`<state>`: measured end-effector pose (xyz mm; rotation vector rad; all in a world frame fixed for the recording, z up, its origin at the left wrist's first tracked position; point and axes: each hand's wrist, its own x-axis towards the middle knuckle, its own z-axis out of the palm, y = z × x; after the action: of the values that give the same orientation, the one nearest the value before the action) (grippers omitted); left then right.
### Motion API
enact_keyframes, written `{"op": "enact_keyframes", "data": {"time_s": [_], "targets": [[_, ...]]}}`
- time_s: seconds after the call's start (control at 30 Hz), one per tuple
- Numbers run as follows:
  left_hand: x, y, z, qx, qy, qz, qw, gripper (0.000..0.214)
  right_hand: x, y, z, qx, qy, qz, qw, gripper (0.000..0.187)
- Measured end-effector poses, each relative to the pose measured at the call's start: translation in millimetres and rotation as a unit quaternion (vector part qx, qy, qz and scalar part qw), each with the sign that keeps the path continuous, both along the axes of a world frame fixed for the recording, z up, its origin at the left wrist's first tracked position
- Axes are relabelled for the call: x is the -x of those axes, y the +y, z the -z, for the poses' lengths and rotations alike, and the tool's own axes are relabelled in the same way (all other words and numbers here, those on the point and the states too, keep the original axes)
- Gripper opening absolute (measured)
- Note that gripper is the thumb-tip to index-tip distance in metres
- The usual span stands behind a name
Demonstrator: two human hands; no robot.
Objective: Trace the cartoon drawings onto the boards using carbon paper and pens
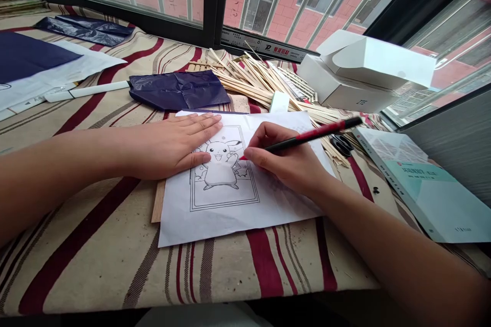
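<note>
A white sheet (226, 209) printed with a line drawing of a cartoon creature (220, 163) lies on a thin wooden board (158, 203) on the striped cloth. My left hand (172, 145) lies flat on the sheet's upper left part, fingers stretched out and together. My right hand (286, 161) is closed around a red and black pen (314, 134). The pen's tip touches the drawing near the creature's raised arm.
Dark blue carbon paper (178, 89) lies behind the sheet, more of it (84, 29) at far left. A pile of thin wooden sticks (261, 84) and white boxes (364, 71) sit by the window. A book (425, 186) lies at right. The table edge runs along the bottom.
</note>
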<state>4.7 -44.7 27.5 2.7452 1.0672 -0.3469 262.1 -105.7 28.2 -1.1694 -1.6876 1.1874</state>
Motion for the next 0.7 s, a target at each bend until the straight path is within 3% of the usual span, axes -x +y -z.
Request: {"op": "enact_keyframes", "data": {"time_s": [0.7], "targets": [[-1,1,2.4,0.001,0.000,-0.008,1.000,0.085,9,-3,-2.5,-0.013,-0.077,0.005,0.997,0.024]]}}
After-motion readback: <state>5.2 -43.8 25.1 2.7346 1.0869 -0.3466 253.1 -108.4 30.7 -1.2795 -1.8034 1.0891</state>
